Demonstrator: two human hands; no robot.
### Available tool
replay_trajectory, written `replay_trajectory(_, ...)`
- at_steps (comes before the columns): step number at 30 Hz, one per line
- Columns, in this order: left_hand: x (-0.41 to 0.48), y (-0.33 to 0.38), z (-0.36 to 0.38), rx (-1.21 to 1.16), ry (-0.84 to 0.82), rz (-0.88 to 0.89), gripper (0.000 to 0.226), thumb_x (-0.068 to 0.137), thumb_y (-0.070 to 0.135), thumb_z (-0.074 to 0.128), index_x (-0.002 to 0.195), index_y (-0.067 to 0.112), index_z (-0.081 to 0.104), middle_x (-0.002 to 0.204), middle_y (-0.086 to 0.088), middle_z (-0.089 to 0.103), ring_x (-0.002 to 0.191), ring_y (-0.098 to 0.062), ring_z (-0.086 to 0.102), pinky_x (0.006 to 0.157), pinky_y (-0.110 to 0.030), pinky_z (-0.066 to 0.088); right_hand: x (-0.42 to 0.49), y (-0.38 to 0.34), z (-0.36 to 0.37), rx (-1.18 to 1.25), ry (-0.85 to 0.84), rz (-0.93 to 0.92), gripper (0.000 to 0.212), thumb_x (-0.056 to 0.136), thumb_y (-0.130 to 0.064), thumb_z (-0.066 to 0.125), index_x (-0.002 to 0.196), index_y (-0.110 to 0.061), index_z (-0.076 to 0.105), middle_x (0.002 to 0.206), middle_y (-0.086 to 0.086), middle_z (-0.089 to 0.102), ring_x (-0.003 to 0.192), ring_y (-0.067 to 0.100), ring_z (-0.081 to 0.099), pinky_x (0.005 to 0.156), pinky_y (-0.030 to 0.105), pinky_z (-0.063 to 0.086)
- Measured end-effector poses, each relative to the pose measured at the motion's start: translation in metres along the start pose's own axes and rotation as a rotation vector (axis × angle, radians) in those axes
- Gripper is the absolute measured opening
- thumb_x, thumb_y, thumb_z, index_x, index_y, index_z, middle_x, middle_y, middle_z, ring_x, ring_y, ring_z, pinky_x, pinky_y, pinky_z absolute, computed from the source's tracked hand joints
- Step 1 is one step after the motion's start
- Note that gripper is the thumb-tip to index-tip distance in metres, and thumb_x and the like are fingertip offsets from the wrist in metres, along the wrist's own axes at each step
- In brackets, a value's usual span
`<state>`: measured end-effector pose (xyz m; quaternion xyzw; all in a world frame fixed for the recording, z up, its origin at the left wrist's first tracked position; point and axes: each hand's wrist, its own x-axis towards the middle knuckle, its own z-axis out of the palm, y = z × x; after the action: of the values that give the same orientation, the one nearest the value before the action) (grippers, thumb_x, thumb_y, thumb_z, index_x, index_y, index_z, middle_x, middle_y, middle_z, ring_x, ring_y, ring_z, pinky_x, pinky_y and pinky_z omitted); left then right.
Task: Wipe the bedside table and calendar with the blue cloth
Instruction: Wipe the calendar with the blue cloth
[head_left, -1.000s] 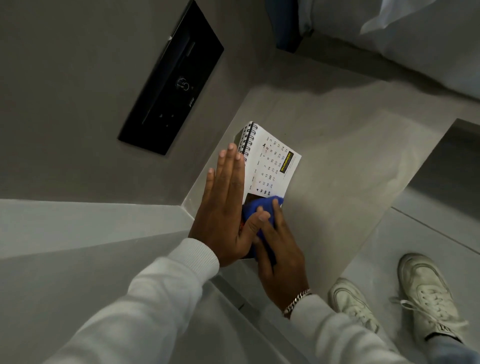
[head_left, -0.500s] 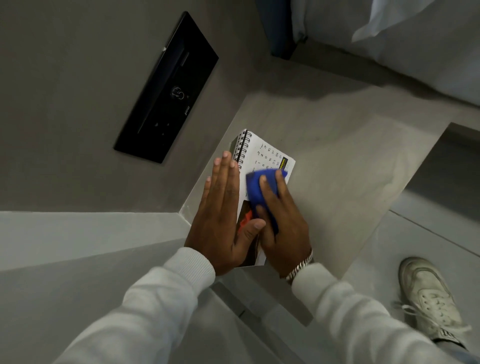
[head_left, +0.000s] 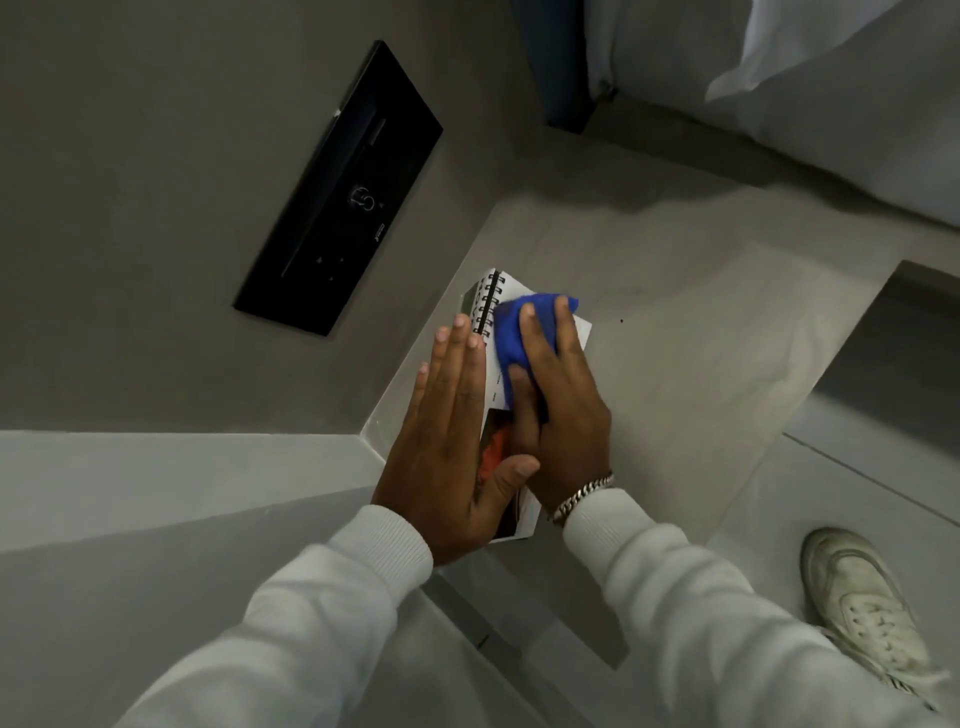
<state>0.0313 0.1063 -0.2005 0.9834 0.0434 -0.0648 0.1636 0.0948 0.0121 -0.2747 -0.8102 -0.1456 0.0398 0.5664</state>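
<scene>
A small spiral-bound calendar (head_left: 494, 384) stands on the grey bedside table (head_left: 675, 364) close to the wall corner. My left hand (head_left: 452, 447) lies flat against its left side, fingers straight and together, thumb across the lower front. My right hand (head_left: 558, 410) presses a bunched blue cloth (head_left: 519, 332) onto the calendar's front page near the black spiral binding at the top. The cloth and both hands hide most of the page; a strip of white page and an orange picture at the bottom show.
A black control panel (head_left: 337, 192) is set into the grey wall to the left. White bedding (head_left: 805, 93) lies at the top right beyond the table. The floor and my white shoe (head_left: 862, 608) are at the lower right, past the table's edge.
My right hand has slid the blue cloth up the calendar's front, from its bottom edge to near the spiral binding. My left hand has stayed against the calendar's side.
</scene>
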Motion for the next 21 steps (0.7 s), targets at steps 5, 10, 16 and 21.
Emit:
replay_trajectory(5,-0.001,0.000,0.001,0.028,0.003,-0.009,0.093,0.089,0.066,0.029,0.153,0.005,0.001,0.165,-0.012,-0.002,0.153,-0.021,-0.005,0.121,-0.054,0.017,0.028,-0.003,0.003,-0.055,0.076,0.078,0.049,0.096,-0.024,0.045,0.143,-0.024,0.032,0.153,0.013,0.033,0.135,0.032,0.041,0.095,0.050,0.052)
replay_trajectory(10,-0.001,0.000,0.000,0.039,-0.025,-0.035,0.093,0.088,0.069,0.027,0.153,0.009,-0.003,0.165,-0.009,-0.004,0.153,-0.020,-0.007,0.123,-0.050,0.013,0.034,0.001,0.000,-0.158,0.059,0.145,0.049,0.096,-0.023,0.046,0.143,-0.021,0.034,0.151,0.013,0.035,0.130,0.035,0.046,0.093,0.049,0.053)
replay_trajectory(16,0.000,0.007,-0.004,0.090,-0.052,-0.076,0.089,0.088,0.070,0.023,0.153,0.013,-0.002,0.164,-0.010,-0.001,0.152,-0.026,-0.001,0.122,-0.051,0.016,0.053,0.009,-0.027,-0.365,-0.255,0.243,0.060,0.093,-0.019,0.049,0.147,-0.023,0.024,0.154,0.013,0.030,0.119,0.040,0.054,0.096,0.046,0.047)
replay_trajectory(21,-0.002,0.009,-0.005,0.194,-0.051,-0.068,0.090,0.090,0.066,0.030,0.153,0.004,0.006,0.164,-0.015,0.006,0.152,-0.030,0.006,0.120,-0.051,0.022,0.073,0.020,-0.071,-0.584,-0.460,0.098,0.059,0.088,-0.010,0.050,0.143,-0.022,0.032,0.151,0.016,0.033,0.108,0.042,0.058,0.085,0.043,0.050)
